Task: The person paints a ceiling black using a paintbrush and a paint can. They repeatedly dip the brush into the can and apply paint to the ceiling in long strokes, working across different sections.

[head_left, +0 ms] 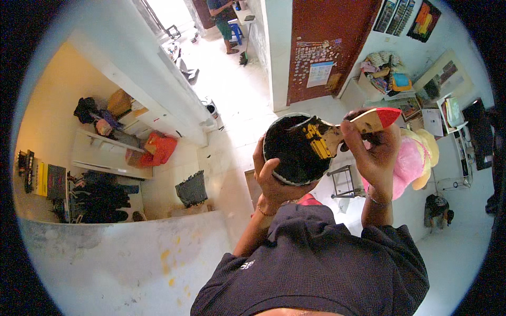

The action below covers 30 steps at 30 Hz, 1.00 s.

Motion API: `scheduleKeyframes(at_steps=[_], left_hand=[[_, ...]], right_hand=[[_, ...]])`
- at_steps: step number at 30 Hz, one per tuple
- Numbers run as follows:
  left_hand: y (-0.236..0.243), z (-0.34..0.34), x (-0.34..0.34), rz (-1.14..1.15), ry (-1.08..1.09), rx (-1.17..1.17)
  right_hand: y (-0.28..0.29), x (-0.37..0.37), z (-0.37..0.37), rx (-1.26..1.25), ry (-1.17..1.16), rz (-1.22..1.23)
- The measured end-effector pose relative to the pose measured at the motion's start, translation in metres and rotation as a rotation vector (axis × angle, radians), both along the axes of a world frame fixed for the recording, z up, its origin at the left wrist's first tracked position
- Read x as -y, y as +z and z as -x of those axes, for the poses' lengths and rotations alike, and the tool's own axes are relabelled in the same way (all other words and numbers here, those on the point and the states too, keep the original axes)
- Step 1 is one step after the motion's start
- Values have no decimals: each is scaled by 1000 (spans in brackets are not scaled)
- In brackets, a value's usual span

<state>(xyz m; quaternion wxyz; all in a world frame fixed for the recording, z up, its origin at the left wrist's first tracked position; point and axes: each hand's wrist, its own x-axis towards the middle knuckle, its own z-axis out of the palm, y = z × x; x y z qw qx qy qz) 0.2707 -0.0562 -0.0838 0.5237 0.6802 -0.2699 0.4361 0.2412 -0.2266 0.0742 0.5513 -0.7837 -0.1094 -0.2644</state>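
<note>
My left hand (279, 185) grips a round tub (287, 158) from below and its near left side, with the thumb over the pale rim. The inside of the tub looks black; whether that is paint or a stained wall I cannot tell. My right hand (378, 150) is closed around a paintbrush, its wooden handle (369, 122) ending in a red tip that points up and right. The wide head of the brush, streaked yellow and black, lies over the right part of the tub's opening. Whether the bristles touch the inside is unclear.
Pink and yellow plush-like bundles (408, 160) are close to my right forearm. A dark metal stand (343, 181) is below the tub. Ahead, a red-brown door (327, 47) adjoins a bright passage where another person (224, 23) stands. A red bag (158, 148) sits to the left.
</note>
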Motion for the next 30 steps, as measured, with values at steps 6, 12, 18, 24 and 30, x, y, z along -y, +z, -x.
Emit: scheduleKeyframes(at_steps=[6, 12, 18, 24, 30], left_hand=[[-13, -1, 21, 54, -14, -24], [-12, -2, 21, 140, -189, -251], [12, -32, -3, 65, -167, -65], [20, -43, -32, 65, -182, -39], [17, -46, -50, 61, -221, -29]], right_hand=[[-13, 39, -6, 55, 27, 61], [-37, 39, -15, 289, -38, 90], [-55, 4, 3, 204, -183, -135], [-56, -13, 8, 178, -186, 41], [-52, -38, 15, 166, -166, 130]])
